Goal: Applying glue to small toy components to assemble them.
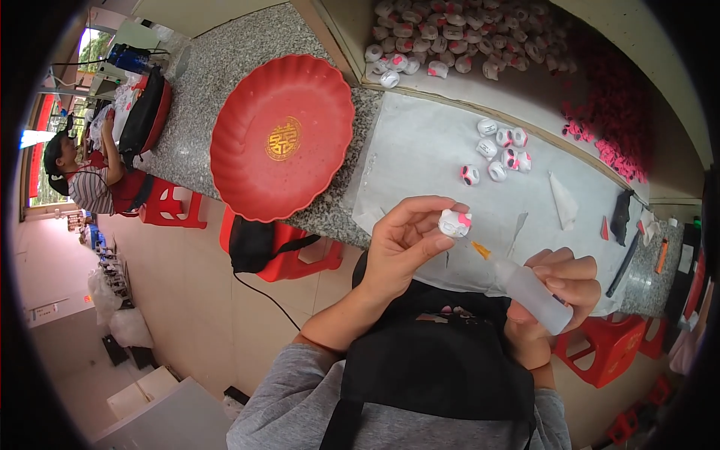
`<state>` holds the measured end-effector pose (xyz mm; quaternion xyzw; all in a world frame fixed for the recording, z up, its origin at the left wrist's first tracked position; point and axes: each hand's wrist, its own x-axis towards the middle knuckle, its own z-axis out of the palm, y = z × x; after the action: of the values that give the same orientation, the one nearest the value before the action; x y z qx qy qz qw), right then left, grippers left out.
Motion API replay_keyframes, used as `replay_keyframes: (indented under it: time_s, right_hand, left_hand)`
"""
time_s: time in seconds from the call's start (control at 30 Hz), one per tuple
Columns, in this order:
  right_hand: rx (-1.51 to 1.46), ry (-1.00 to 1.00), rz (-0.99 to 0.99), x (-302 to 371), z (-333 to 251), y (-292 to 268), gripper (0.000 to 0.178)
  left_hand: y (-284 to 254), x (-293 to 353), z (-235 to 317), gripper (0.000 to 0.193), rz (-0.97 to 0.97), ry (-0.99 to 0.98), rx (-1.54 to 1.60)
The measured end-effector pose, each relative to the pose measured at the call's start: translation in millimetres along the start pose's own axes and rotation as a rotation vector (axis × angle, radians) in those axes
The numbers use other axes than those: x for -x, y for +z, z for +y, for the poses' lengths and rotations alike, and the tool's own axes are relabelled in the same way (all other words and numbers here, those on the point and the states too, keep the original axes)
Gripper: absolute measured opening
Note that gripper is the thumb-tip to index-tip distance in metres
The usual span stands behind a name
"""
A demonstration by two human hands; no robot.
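Head view: fingertips of the left hand pinch a small white-and-pink toy head above the paper-covered bench, while the right hand is wrapped around a squeeze bottle, its orange nozzle just short of the piece. Gluing appears under way; touching the tip down demands a steady, exact aim.

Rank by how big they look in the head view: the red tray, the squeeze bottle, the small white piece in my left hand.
1. Red tray, largest.
2. Squeeze bottle in the right hand.
3. White piece in the left hand, smallest.
The held items sit nearer the camera, yet the order stays clear.
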<state>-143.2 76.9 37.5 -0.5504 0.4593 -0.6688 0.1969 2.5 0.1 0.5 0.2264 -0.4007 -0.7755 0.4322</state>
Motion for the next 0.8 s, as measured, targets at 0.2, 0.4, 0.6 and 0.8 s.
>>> replay_keyframes:
  time_s: [0.2,0.4,0.6,0.8]
  right_hand:
    - [0.004,-0.062,0.079,1.4,4.7,7.5,0.042]
    - [0.000,-0.083,0.127,4.1,6.2,10.6,0.042]
    - [-0.001,-0.080,0.104,5.4,5.0,10.2,0.040]
    - [0.038,-0.118,0.101,6.3,6.4,7.9,0.038]
  left_hand:
    - [2.3,0.9,-0.1,0.033,-0.004,0.003,0.012]
    - [2.3,1.1,1.5,0.032,-0.003,0.012,0.002]
    - [1.2,1.6,0.8,0.032,0.009,0.004,-0.001]
    - [-0.3,1.7,-0.5,0.033,0.016,-0.003,0.004]
